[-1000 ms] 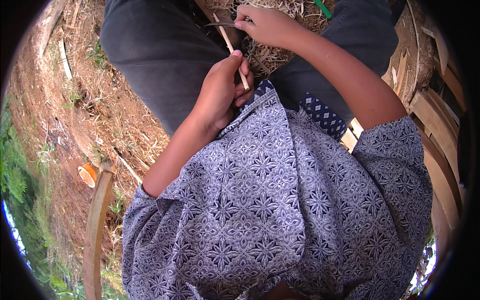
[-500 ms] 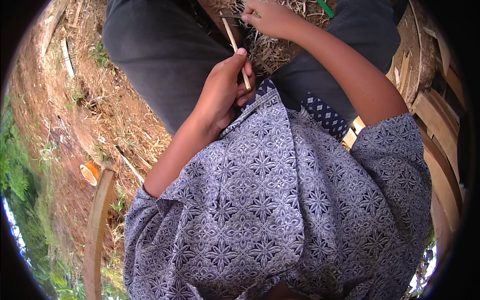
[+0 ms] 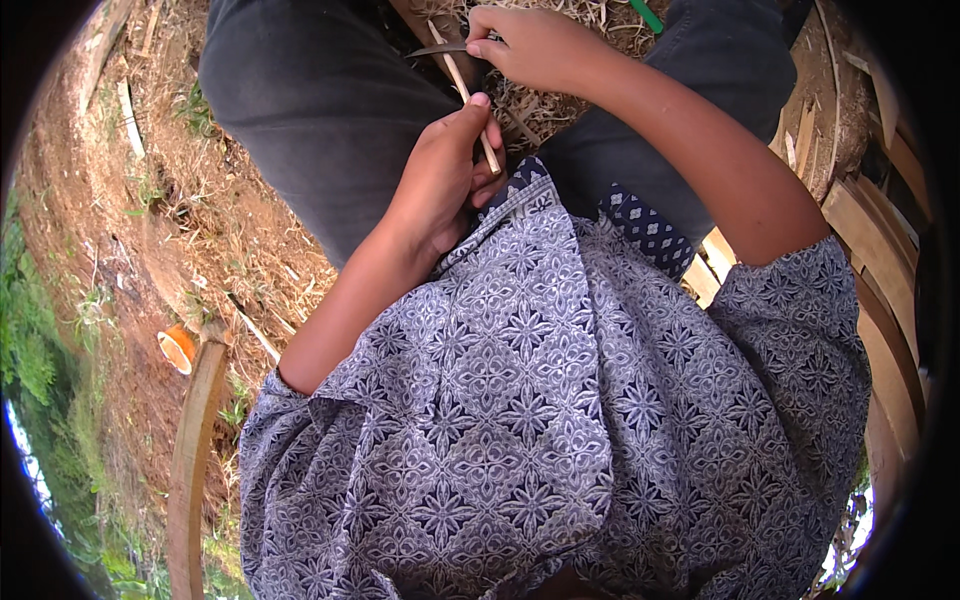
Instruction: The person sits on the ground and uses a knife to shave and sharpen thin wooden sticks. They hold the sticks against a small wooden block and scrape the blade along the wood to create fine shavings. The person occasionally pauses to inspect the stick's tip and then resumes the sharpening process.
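Observation:
Between my knees, my left hand (image 3: 452, 160) is closed round a slim pale wooden stick (image 3: 458, 80), its thumb pressed along the top. The stick slants up and to the left, away from my body. My right hand (image 3: 510, 42) pinches a thin dark knife blade (image 3: 438, 49) that reaches leftward and lies across the stick near its far end. The knife's handle, if it has one, is hidden in my fingers.
Wood shavings (image 3: 545, 105) cover the ground between my legs, with a green object (image 3: 647, 15) lying beyond. Planks (image 3: 875, 240) are stacked at my right. At the left are a wooden beam (image 3: 195, 450) and an orange container (image 3: 177, 349) on bare soil.
My right hand has shifted a little left and down along the stick, and more of the blade now shows past it. The left hand keeps its hold almost unmoved.

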Tool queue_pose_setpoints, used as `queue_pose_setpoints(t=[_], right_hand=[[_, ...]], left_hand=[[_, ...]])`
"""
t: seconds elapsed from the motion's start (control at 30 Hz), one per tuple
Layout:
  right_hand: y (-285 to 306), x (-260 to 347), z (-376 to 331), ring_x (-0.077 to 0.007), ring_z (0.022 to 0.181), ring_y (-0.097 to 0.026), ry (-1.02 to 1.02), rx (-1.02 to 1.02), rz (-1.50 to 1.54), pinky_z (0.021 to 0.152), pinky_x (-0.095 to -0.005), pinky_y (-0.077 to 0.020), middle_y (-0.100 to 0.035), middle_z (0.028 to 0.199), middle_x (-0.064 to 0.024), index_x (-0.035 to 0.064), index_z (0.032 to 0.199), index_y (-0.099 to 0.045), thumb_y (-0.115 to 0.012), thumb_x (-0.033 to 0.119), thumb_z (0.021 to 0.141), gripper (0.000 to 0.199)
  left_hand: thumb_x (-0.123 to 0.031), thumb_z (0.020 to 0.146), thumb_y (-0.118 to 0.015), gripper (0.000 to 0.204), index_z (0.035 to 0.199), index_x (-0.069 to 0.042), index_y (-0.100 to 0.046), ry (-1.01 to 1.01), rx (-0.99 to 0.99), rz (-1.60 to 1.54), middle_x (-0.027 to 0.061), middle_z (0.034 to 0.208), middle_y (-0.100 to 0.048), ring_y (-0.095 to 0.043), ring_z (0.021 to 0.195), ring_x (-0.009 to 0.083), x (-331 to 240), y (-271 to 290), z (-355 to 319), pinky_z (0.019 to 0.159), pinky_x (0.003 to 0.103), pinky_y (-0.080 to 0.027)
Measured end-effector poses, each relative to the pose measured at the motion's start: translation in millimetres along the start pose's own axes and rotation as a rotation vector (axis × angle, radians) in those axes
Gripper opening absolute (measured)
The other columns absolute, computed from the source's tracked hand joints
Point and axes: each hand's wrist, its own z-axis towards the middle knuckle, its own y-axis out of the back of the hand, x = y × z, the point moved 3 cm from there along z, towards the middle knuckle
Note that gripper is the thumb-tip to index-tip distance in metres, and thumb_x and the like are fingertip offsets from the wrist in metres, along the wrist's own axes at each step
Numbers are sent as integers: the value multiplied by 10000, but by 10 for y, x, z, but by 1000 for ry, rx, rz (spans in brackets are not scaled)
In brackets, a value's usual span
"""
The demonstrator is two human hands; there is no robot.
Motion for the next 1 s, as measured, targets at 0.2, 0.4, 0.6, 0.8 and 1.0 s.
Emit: queue_pose_setpoints(t=[0.2,0.4,0.6,0.8,1.0], right_hand=[[-133,-91,245,-415,917,-701,-53,-60,-15,792,-501,-535,-727,957,-222,63,1009,-680,-619,242,959,195],[-257,-370,438,-396,900,-714,-31,-116,64,793,-486,-544,-730,932,-230,45,1045,-692,-655,228,940,215],[-168,-400,144,-355,914,-712,74,-45,86,811,-454,-542,-729,948,-203,37,1033,-691,-653,253,955,232],[-46,-145,55,-391,913,-700,-33,-14,70,806,-473,-540,-720,947,-221,52,1014,-687,-619,249,967,214],[-186,-249,408,-421,906,-693,-49,-93,-39,797,-502,-537,-716,929,-237,68,991,-686,-628,244,948,191]], left_hand=[[-343,1114,-433,385,836,-87,-507,5,-12,7,-12,588,-390,-290,457,77,-8,-13,-7,430,238,-266],[-355,1116,-374,398,825,-113,-498,47,-29,-20,-6,621,-407,-344,511,83,-13,-21,-41,467,236,-255],[-340,1112,-337,395,810,-125,-473,22,-52,-60,5,647,-406,-362,539,119,15,-3,-17,478,248,-259],[-338,1111,-338,397,796,-126,-455,21,-66,-50,6,644,-408,-368,541,117,5,-2,-8,477,254,-267],[-331,1111,-338,395,796,-124,-455,12,-21,-47,6,640,-408,-372,547,119,34,23,1,484,249,-273]])
